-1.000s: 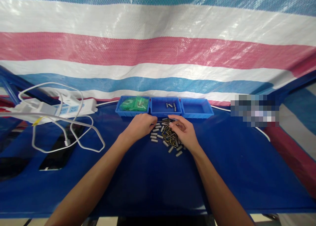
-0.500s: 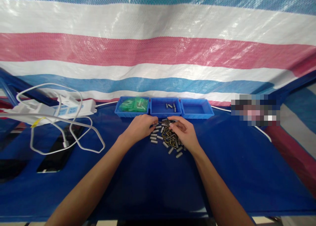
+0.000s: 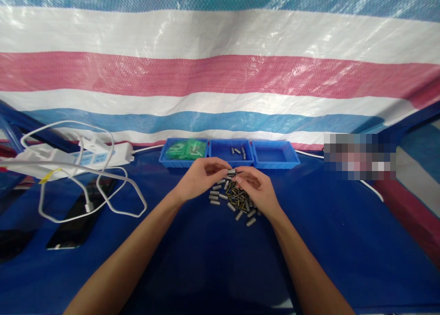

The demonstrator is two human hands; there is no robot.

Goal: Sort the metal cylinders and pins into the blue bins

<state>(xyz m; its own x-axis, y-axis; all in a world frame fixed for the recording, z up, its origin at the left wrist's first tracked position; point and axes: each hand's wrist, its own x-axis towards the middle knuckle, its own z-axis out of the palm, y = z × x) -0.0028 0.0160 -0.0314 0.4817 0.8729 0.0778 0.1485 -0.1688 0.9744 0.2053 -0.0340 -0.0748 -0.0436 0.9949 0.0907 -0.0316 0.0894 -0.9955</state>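
Note:
My left hand (image 3: pixel 202 177) pinches a short grey metal cylinder (image 3: pixel 231 172) between thumb and fingertips, just above the far side of a mixed pile. My right hand (image 3: pixel 259 191) curls over the pile from the right, its thumb and fingers closed together close to the left fingertips. What the right hand holds, if anything, is too small to make out. Thin brass-and-dark screw-like pieces (image 3: pixel 239 198) lie heaped in the middle of the pile. Several loose grey cylinders (image 3: pixel 222 196) lie around its left and front edges. The right hand hides part of the heap.
Behind the pile stand three joined blue bins: the left bin (image 3: pixel 165 158) holds green bags, the middle bin (image 3: pixel 220 157) several cylinders, the right bin (image 3: pixel 275 154) nothing visible. A power strip (image 3: pixel 117 154), white cables (image 3: pixel 103 209) and a phone (image 3: pixel 67 232) lie left.
My left hand has shifted right towards my right hand, and a grey cylinder now shows at its fingertips. My right hand stays over the pile. The view has tilted slightly.

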